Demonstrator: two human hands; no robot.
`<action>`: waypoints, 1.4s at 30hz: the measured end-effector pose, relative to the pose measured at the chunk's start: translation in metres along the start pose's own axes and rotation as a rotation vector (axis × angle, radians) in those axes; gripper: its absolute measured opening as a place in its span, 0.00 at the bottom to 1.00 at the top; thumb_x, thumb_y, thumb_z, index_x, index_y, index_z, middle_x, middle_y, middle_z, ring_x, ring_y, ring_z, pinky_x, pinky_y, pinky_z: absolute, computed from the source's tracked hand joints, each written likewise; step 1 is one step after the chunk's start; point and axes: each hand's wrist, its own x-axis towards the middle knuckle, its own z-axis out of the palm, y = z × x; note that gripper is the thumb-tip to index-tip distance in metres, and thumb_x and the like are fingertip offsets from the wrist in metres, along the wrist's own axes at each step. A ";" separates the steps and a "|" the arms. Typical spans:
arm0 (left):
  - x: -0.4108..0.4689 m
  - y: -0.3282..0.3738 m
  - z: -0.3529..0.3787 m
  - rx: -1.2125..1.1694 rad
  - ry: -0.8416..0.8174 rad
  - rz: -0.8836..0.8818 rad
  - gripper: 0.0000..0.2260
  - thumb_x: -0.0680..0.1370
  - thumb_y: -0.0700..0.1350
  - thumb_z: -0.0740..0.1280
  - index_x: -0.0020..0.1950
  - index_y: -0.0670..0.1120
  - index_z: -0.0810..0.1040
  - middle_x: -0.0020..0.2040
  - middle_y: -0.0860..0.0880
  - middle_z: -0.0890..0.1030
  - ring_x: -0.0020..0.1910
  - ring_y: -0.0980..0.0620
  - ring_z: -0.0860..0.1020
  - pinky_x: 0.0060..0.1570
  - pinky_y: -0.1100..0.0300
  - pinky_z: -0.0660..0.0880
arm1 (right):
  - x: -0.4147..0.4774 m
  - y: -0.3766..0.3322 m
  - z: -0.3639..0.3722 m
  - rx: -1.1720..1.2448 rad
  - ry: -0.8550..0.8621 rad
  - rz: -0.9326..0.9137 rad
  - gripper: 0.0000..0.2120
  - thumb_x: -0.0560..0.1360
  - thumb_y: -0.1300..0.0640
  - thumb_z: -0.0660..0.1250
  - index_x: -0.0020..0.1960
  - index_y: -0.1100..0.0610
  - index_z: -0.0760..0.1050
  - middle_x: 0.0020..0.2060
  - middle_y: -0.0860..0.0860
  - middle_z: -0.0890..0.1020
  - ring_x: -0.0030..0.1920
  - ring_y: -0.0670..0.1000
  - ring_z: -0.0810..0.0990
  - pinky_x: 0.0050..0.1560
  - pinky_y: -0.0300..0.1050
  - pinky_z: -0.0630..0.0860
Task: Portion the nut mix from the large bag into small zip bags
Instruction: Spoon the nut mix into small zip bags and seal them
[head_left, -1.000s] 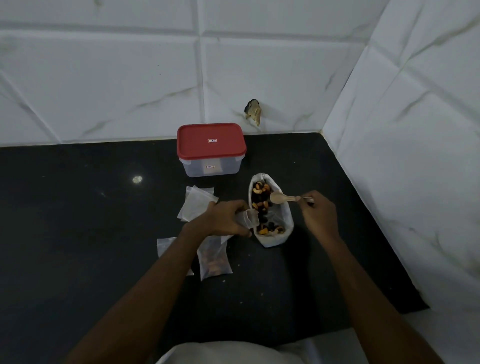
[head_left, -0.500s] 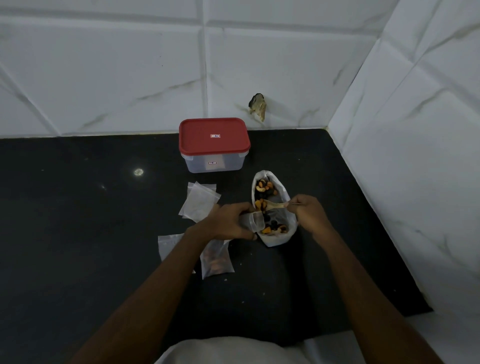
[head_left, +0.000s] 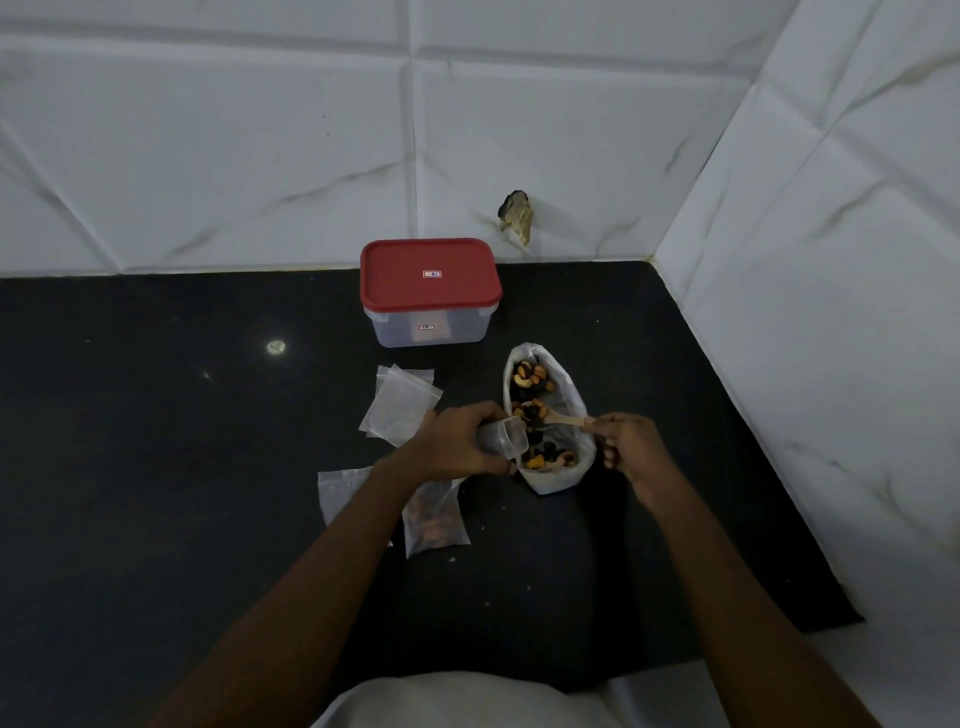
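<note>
in the last second the right hand (head_left: 626, 441), fingers pinched on the handle of the wooden spoon (head_left: 563, 418), has swung it left. its bowl, heaped with nuts, now sits at the mouth of the small zip bag (head_left: 506, 439). the left hand (head_left: 457, 441) grips that bag open against the large bag (head_left: 576, 410) on the tabletop (head_left: 208, 467). tipping in looks next; one filled bag (head_left: 434, 522) lies nearby.
</note>
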 end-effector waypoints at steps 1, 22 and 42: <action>0.000 0.000 0.001 0.003 0.019 -0.004 0.25 0.70 0.56 0.75 0.63 0.54 0.72 0.58 0.55 0.77 0.57 0.56 0.75 0.64 0.45 0.70 | -0.002 -0.001 -0.001 0.004 0.007 -0.007 0.05 0.77 0.61 0.68 0.42 0.59 0.81 0.25 0.48 0.72 0.28 0.46 0.68 0.29 0.40 0.68; -0.010 0.005 0.014 -0.131 0.319 -0.014 0.24 0.69 0.56 0.76 0.61 0.56 0.72 0.54 0.58 0.78 0.54 0.59 0.77 0.60 0.48 0.75 | -0.085 -0.033 0.040 -0.710 0.078 -0.718 0.06 0.78 0.58 0.67 0.52 0.52 0.82 0.42 0.40 0.78 0.41 0.38 0.75 0.39 0.27 0.66; -0.012 0.001 0.000 -0.041 0.070 0.002 0.24 0.70 0.52 0.76 0.63 0.52 0.73 0.56 0.55 0.77 0.56 0.55 0.76 0.59 0.50 0.76 | -0.041 -0.001 0.002 -0.478 0.328 -0.423 0.04 0.78 0.55 0.67 0.47 0.53 0.82 0.39 0.46 0.81 0.43 0.46 0.79 0.40 0.37 0.70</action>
